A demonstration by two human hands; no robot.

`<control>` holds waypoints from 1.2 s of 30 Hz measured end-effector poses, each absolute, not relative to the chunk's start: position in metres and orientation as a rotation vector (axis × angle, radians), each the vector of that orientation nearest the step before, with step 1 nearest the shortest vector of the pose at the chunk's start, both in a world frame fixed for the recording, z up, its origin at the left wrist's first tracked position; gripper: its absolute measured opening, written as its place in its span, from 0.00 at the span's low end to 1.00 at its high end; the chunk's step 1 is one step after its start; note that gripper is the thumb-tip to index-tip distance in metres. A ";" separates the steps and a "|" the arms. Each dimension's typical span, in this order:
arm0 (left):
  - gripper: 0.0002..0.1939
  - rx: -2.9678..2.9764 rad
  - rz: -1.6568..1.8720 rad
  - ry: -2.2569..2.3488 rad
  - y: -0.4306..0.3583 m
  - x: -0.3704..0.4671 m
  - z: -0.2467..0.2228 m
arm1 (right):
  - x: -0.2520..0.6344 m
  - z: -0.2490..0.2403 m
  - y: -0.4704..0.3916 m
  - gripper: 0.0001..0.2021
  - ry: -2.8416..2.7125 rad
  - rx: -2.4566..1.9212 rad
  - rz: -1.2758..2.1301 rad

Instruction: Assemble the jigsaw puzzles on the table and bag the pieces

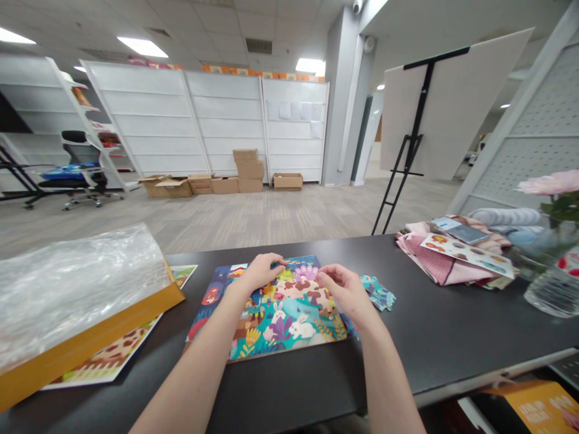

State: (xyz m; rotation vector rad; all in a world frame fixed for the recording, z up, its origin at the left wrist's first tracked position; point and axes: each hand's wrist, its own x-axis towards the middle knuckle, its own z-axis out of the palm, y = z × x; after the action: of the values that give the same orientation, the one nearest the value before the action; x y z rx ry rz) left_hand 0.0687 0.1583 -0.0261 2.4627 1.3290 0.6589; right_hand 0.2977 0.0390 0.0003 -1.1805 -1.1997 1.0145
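Observation:
A colourful jigsaw puzzle (278,328) with rabbits, plants and other animals lies on the dark table in front of me. My left hand (262,271) rests over its upper part, fingers stretched out loosely near the top edge. At the upper right of the picture, my right hand (341,286) has thumb and fingertips drawn together beside a purple figure (307,273). Whatever those fingertips hold, if anything, is hidden. Just right of that hand lies a small group of loose teal puzzle pieces (380,293). Part of the puzzle's right side is covered by the right hand.
On the left, a plastic-wrapped yellow-edged package (85,289) overlaps printed picture sheets (113,355). Folded pink cloth (423,256), a sticker sheet (465,253) and a phone-like object (461,229) lie at right, near a clear water-filled vessel (554,289). Beyond the table stands an easel (409,144).

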 end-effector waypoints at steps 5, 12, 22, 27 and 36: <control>0.13 2.466 0.644 1.326 0.159 0.067 -0.027 | 0.298 -0.002 0.039 0.21 -1.202 -1.187 1.008; 0.13 2.468 0.641 1.312 0.159 0.065 -0.028 | 0.300 -0.004 0.038 0.20 -1.218 -1.186 0.982; 0.13 2.454 0.715 1.306 0.158 0.066 -0.031 | 0.335 -0.002 0.029 0.18 -1.180 -1.336 0.689; 0.13 2.444 0.738 1.293 0.159 0.067 -0.034 | 0.388 -0.006 0.009 0.15 -0.938 -1.715 0.181; 0.14 2.458 0.742 1.276 0.162 0.065 -0.040 | 0.404 -0.049 0.024 0.18 -1.379 -2.054 0.038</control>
State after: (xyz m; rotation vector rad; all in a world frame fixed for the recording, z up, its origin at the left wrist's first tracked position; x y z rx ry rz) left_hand 0.0647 0.1616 -0.0400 2.4580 1.2760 0.7418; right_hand 0.4036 0.0238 -0.0494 -2.0544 -1.3786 0.0380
